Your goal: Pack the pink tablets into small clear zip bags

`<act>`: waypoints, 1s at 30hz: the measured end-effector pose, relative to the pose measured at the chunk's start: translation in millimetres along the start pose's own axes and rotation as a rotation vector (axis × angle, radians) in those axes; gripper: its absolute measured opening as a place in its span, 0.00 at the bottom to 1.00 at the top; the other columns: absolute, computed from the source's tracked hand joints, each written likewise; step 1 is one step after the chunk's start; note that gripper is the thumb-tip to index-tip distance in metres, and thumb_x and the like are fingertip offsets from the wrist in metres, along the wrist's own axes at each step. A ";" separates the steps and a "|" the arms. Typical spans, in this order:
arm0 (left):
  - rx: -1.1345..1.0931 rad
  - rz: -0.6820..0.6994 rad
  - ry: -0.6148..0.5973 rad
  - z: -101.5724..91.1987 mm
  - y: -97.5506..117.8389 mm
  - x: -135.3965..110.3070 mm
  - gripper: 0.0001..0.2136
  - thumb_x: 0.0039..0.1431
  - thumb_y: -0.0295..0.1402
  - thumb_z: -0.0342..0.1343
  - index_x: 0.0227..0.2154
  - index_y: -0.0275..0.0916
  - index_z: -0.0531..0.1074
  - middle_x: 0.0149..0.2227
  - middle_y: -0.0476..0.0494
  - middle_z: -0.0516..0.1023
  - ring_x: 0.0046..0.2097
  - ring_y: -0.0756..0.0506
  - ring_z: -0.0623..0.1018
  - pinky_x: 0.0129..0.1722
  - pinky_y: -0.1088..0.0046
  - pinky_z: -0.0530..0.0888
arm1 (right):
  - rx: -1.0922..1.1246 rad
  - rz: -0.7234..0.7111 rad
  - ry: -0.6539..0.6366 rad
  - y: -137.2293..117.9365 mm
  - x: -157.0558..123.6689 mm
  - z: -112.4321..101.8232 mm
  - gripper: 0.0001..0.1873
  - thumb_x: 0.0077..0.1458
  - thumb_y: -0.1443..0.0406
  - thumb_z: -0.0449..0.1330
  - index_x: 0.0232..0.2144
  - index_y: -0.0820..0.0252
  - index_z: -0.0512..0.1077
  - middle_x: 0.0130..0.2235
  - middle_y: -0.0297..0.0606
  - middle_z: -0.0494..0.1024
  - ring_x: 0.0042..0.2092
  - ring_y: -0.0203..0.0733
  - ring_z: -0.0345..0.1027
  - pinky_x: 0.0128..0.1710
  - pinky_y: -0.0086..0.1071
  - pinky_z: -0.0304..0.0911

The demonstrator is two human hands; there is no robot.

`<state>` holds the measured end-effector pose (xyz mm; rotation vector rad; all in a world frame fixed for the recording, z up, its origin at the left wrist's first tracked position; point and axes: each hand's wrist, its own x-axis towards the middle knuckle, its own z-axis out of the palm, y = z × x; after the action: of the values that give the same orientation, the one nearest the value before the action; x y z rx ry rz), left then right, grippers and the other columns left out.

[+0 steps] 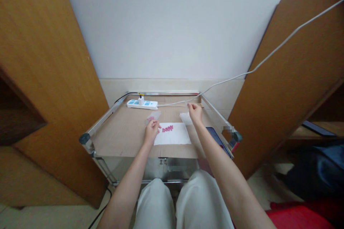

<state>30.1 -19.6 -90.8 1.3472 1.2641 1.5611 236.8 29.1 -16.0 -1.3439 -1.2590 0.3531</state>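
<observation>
Several small pink beads (168, 128) lie in a cluster on a white sheet (174, 137). At the sheet's left edge is my left hand (152, 130), its fingers pressed together beside the beads; what they hold, if anything, is too small to make out. Just behind it a clear plastic bag (154, 115) has more pink pieces in it. My right hand (195, 113) is raised behind the sheet's right side in a pinch, with something faint and thin at its fingertips. A second clear bag (185, 118) lies partly hidden next to this hand.
A white power strip (142, 105) with a plug in it sits at the back left of the cardboard-covered cart top (115, 132). Its white cable (228, 78) runs off to the upper right. A dark tablet or phone (217, 139) lies right of my right forearm. Wooden cabinets flank the cart.
</observation>
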 end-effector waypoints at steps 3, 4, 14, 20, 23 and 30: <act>0.030 0.013 -0.116 1.2 6.3 -2.2 0.16 0.50 0.42 0.44 0.25 0.34 0.70 0.23 0.45 0.73 0.22 0.53 0.67 0.21 0.79 0.62 | 0.491 0.154 -0.037 -12.5 -18.4 12.3 0.16 0.45 0.58 0.53 0.29 0.66 0.70 0.32 0.43 0.75 0.29 0.39 0.69 0.29 0.30 0.61; 0.042 0.010 -0.157 1.6 8.3 -3.0 0.19 0.51 0.44 0.43 0.24 0.33 0.71 0.25 0.44 0.74 0.24 0.52 0.69 0.22 0.78 0.63 | 0.608 0.214 -0.038 -15.9 -26.7 16.3 0.15 0.43 0.58 0.54 0.28 0.66 0.70 0.31 0.42 0.75 0.27 0.38 0.69 0.28 0.30 0.62; -0.029 -0.046 -0.125 6.5 10.2 -3.0 0.21 0.49 0.47 0.44 0.30 0.34 0.73 0.26 0.43 0.74 0.27 0.50 0.70 0.26 0.77 0.63 | 0.929 0.505 -0.237 -15.7 -96.0 32.3 0.11 0.36 0.62 0.61 0.24 0.63 0.71 0.28 0.38 0.76 0.27 0.37 0.69 0.29 0.30 0.63; -0.194 -0.063 -0.033 5.7 11.5 -4.3 0.18 0.43 0.40 0.54 0.37 0.36 0.68 0.32 0.44 0.74 0.28 0.52 0.71 0.24 0.80 0.63 | 0.824 0.460 -0.431 -8.3 -112.8 30.5 0.13 0.36 0.59 0.61 0.23 0.65 0.71 0.25 0.39 0.75 0.28 0.39 0.69 0.36 0.34 0.62; -0.293 -0.061 -0.071 3.7 10.4 -5.1 0.17 0.43 0.35 0.54 0.39 0.36 0.66 0.31 0.44 0.74 0.28 0.52 0.72 0.25 0.80 0.63 | 0.772 0.418 -0.575 -5.6 -117.5 28.7 0.14 0.37 0.59 0.61 0.24 0.65 0.72 0.27 0.40 0.75 0.31 0.39 0.69 0.39 0.34 0.60; -0.382 -0.072 -0.105 1.1 6.6 -4.4 0.13 0.40 0.27 0.50 0.33 0.34 0.68 0.19 0.52 0.69 0.21 0.55 0.66 0.23 0.81 0.61 | 0.767 0.436 -0.911 -3.2 -117.4 18.5 0.13 0.38 0.61 0.61 0.27 0.66 0.71 0.32 0.41 0.75 0.37 0.40 0.68 0.42 0.34 0.58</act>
<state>32.7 -25.3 -85.7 1.1102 0.8845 1.5636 177.0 -56.7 -72.6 -0.7489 -1.2913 1.7096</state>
